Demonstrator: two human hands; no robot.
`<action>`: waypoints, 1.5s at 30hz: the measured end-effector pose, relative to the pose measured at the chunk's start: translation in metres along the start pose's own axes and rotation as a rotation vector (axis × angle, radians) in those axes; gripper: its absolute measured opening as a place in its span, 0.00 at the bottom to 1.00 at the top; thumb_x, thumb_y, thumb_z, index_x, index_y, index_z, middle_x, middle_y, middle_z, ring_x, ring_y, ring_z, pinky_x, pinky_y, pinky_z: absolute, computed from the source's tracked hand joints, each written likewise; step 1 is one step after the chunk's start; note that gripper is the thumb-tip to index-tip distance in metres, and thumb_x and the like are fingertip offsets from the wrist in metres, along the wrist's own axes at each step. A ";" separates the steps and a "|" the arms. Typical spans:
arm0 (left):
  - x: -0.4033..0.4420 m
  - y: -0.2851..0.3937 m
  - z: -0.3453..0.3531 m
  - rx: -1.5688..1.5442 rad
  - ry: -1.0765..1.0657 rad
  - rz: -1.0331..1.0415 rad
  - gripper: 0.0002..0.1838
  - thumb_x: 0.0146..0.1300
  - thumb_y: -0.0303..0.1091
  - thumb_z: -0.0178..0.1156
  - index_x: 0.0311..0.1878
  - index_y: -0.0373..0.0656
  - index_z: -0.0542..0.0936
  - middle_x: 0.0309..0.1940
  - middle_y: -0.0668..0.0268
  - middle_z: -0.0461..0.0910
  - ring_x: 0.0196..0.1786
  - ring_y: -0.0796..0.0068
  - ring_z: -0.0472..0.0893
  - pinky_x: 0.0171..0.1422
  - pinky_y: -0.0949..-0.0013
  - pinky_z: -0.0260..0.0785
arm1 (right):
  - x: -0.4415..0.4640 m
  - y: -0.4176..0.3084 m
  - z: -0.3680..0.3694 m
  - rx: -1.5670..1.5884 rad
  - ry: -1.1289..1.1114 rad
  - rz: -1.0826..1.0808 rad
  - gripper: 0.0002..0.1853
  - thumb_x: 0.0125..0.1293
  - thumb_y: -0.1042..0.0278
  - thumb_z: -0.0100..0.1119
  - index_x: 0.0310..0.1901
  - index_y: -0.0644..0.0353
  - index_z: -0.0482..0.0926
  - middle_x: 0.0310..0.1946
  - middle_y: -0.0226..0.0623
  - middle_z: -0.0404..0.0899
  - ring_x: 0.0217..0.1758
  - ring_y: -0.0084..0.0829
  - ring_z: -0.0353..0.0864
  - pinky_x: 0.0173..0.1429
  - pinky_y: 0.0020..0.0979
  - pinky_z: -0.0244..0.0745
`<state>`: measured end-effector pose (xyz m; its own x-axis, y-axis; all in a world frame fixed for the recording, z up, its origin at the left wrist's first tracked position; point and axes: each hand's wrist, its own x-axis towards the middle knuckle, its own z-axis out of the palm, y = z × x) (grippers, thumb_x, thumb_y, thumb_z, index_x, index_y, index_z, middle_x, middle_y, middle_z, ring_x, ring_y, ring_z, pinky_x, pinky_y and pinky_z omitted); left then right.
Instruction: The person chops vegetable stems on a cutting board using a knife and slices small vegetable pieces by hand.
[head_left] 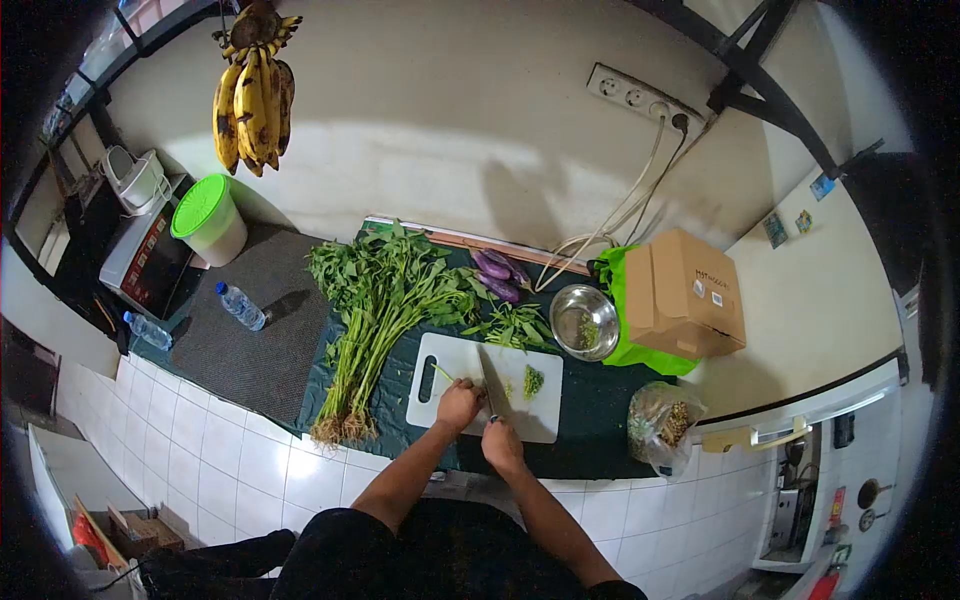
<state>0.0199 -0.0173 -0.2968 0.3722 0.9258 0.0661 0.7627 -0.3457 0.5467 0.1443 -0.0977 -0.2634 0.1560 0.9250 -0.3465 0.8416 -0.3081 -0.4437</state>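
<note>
My right hand (502, 442) is closed round the handle of a knife (489, 378), whose blade points away over the white cutting board (540, 425). Just left of the blade, my left hand (461, 404) is closed on a green stem (441, 372) that sticks out toward the board's handle hole. A small pile of chopped green pieces (533, 381) lies right of the knife. Leafy greens (518, 326) rest along the board's far edge. To the left, a large bunch of rooted greens (375, 330) covers the dark cloth.
Purple eggplants (497, 275), a steel bowl (584, 322), a cardboard box (685, 292) and a plastic bag of food (663, 428) stand behind and right. Left are two water bottles (241, 306) and a green-lidded bucket (209, 220). Bananas (254, 105) hang above.
</note>
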 end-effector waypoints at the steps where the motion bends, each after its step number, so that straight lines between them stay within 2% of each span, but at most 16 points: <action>1: 0.000 0.000 -0.001 -0.002 -0.016 -0.017 0.15 0.56 0.36 0.62 0.47 0.46 0.82 0.41 0.57 0.79 0.48 0.52 0.78 0.54 0.55 0.74 | -0.004 0.000 0.002 0.004 -0.023 0.045 0.18 0.73 0.58 0.46 0.40 0.67 0.78 0.37 0.61 0.81 0.45 0.58 0.82 0.50 0.51 0.76; 2: 0.001 0.001 -0.001 -0.004 -0.015 -0.019 0.15 0.56 0.36 0.62 0.47 0.46 0.82 0.41 0.57 0.79 0.48 0.52 0.78 0.54 0.55 0.74 | -0.006 0.006 0.010 0.002 -0.025 0.043 0.18 0.73 0.58 0.46 0.40 0.67 0.78 0.37 0.61 0.81 0.45 0.58 0.82 0.50 0.51 0.76; 4: 0.003 0.003 -0.003 0.053 -0.036 -0.037 0.13 0.56 0.36 0.62 0.45 0.46 0.83 0.42 0.56 0.80 0.49 0.52 0.78 0.53 0.55 0.75 | -0.006 0.022 0.032 -0.059 0.135 -0.142 0.18 0.72 0.59 0.47 0.39 0.68 0.78 0.38 0.61 0.81 0.45 0.58 0.82 0.50 0.51 0.76; 5: 0.004 0.002 -0.002 0.053 -0.034 -0.038 0.13 0.56 0.36 0.62 0.45 0.46 0.83 0.42 0.56 0.80 0.49 0.52 0.78 0.53 0.55 0.75 | -0.003 0.016 0.025 -0.059 0.135 -0.143 0.18 0.72 0.59 0.47 0.39 0.68 0.78 0.38 0.61 0.81 0.45 0.58 0.82 0.50 0.51 0.76; 7: 0.006 0.001 0.004 -0.004 -0.029 -0.071 0.13 0.57 0.37 0.61 0.45 0.46 0.83 0.42 0.56 0.80 0.49 0.52 0.78 0.53 0.54 0.75 | 0.002 -0.004 -0.001 0.003 0.013 0.022 0.17 0.71 0.60 0.48 0.37 0.68 0.78 0.37 0.62 0.81 0.44 0.58 0.82 0.49 0.51 0.77; 11: 0.006 0.001 0.004 -0.009 -0.045 -0.118 0.15 0.56 0.38 0.62 0.46 0.46 0.83 0.42 0.55 0.80 0.49 0.51 0.78 0.54 0.54 0.75 | 0.000 -0.011 -0.009 0.014 0.003 -0.006 0.17 0.72 0.60 0.47 0.38 0.68 0.78 0.36 0.63 0.81 0.44 0.58 0.82 0.49 0.51 0.77; 13: 0.006 -0.003 0.010 -0.001 -0.081 -0.167 0.16 0.56 0.38 0.62 0.47 0.46 0.82 0.41 0.55 0.81 0.49 0.50 0.78 0.54 0.52 0.75 | -0.009 -0.011 -0.004 0.047 -0.021 0.056 0.18 0.73 0.59 0.45 0.43 0.69 0.78 0.39 0.60 0.81 0.45 0.57 0.82 0.50 0.52 0.77; 14: 0.008 -0.002 0.009 -0.001 -0.080 -0.168 0.16 0.56 0.38 0.62 0.47 0.46 0.82 0.41 0.55 0.81 0.49 0.50 0.78 0.54 0.52 0.75 | -0.008 -0.004 0.004 0.045 -0.021 0.055 0.18 0.73 0.59 0.45 0.43 0.69 0.78 0.39 0.60 0.81 0.45 0.57 0.82 0.50 0.52 0.77; 16: 0.009 0.004 0.007 -0.034 -0.015 -0.181 0.12 0.55 0.37 0.63 0.39 0.40 0.83 0.42 0.54 0.81 0.50 0.52 0.79 0.55 0.55 0.75 | -0.001 0.016 0.027 0.036 0.000 0.013 0.18 0.72 0.60 0.46 0.43 0.69 0.79 0.40 0.60 0.81 0.45 0.57 0.82 0.50 0.52 0.77; 19: 0.011 0.001 0.011 -0.031 -0.011 -0.161 0.12 0.54 0.38 0.63 0.38 0.40 0.84 0.41 0.52 0.81 0.49 0.51 0.79 0.54 0.55 0.75 | -0.008 -0.011 -0.010 0.014 -0.041 0.055 0.18 0.72 0.60 0.46 0.43 0.68 0.79 0.40 0.60 0.81 0.45 0.58 0.82 0.51 0.52 0.76; 26: 0.010 0.000 0.010 0.021 -0.039 -0.162 0.12 0.56 0.40 0.63 0.36 0.41 0.84 0.38 0.53 0.81 0.47 0.51 0.79 0.53 0.55 0.76 | 0.002 -0.002 0.003 0.012 0.000 0.038 0.17 0.72 0.61 0.46 0.42 0.67 0.80 0.38 0.59 0.82 0.44 0.57 0.82 0.50 0.50 0.77; 29: 0.012 -0.004 0.014 0.010 -0.051 -0.126 0.12 0.57 0.40 0.62 0.36 0.42 0.84 0.38 0.53 0.81 0.47 0.51 0.79 0.53 0.54 0.76 | 0.003 0.000 0.003 0.002 -0.053 0.022 0.18 0.74 0.58 0.42 0.45 0.66 0.76 0.41 0.60 0.82 0.47 0.57 0.82 0.53 0.51 0.76; 32: 0.010 0.000 0.011 -0.038 -0.032 -0.114 0.11 0.57 0.37 0.60 0.36 0.40 0.83 0.37 0.49 0.80 0.46 0.46 0.79 0.55 0.52 0.72 | 0.003 0.000 0.001 -0.010 -0.045 0.012 0.18 0.74 0.58 0.43 0.45 0.66 0.76 0.41 0.60 0.82 0.47 0.57 0.82 0.52 0.50 0.77; 38: 0.010 0.002 0.008 -0.014 -0.017 -0.127 0.12 0.52 0.38 0.64 0.36 0.40 0.83 0.36 0.50 0.81 0.44 0.47 0.79 0.54 0.51 0.74 | 0.003 -0.001 0.005 0.006 -0.080 0.062 0.17 0.74 0.59 0.42 0.47 0.65 0.74 0.43 0.59 0.82 0.48 0.56 0.82 0.52 0.50 0.76; 40: 0.011 -0.001 0.011 -0.011 -0.039 -0.098 0.13 0.51 0.37 0.64 0.36 0.39 0.84 0.38 0.49 0.80 0.44 0.46 0.79 0.54 0.51 0.74 | 0.004 0.001 0.009 0.012 -0.012 0.068 0.17 0.72 0.60 0.47 0.45 0.67 0.76 0.40 0.57 0.83 0.46 0.55 0.83 0.51 0.50 0.78; 45: 0.012 0.002 0.011 -0.005 0.012 -0.121 0.12 0.50 0.37 0.64 0.35 0.40 0.84 0.37 0.49 0.80 0.44 0.46 0.79 0.54 0.52 0.74 | 0.004 -0.001 0.008 -0.002 -0.029 0.077 0.17 0.72 0.60 0.46 0.47 0.68 0.75 0.41 0.59 0.82 0.45 0.55 0.84 0.51 0.50 0.79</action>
<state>0.0318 -0.0090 -0.3041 0.2708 0.9626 0.0092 0.7989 -0.2301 0.5557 0.1401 -0.0951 -0.2706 0.2050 0.8917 -0.4036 0.8287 -0.3776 -0.4131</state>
